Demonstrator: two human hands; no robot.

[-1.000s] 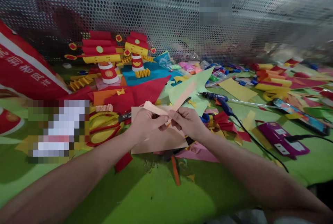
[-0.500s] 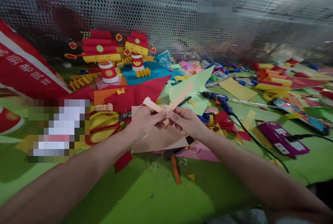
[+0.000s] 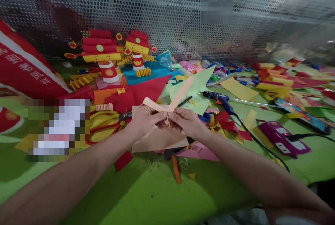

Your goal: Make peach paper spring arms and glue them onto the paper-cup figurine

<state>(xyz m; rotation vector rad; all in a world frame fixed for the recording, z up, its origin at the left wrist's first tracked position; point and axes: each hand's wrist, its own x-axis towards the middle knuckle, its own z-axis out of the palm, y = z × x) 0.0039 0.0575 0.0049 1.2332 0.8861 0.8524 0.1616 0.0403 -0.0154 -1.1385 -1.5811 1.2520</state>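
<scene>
Two pale peach paper strips meet in a V where my fingertips come together. My left hand pinches the joint from one side, beneath the arm that slants up to the left. From the other side my right hand grips the same spot, under the arm that rises to the right. Whether the strips are glued or folded together there is hidden by my fingers. Below both hands lies a peach paper sheet. Yellow-handled scissors rest left of my left hand, their blades partly covered.
A blue glue gun lies right of my hands, its cord trailing past a purple power socket and a phone. Two red and yellow paper figures stand at the back left. Coloured scraps cover the green table.
The right-hand arm of the strips has tilted a little more upright, and the joint is spread slightly wider. Both hands stay in nearly the same place, still pinching.
</scene>
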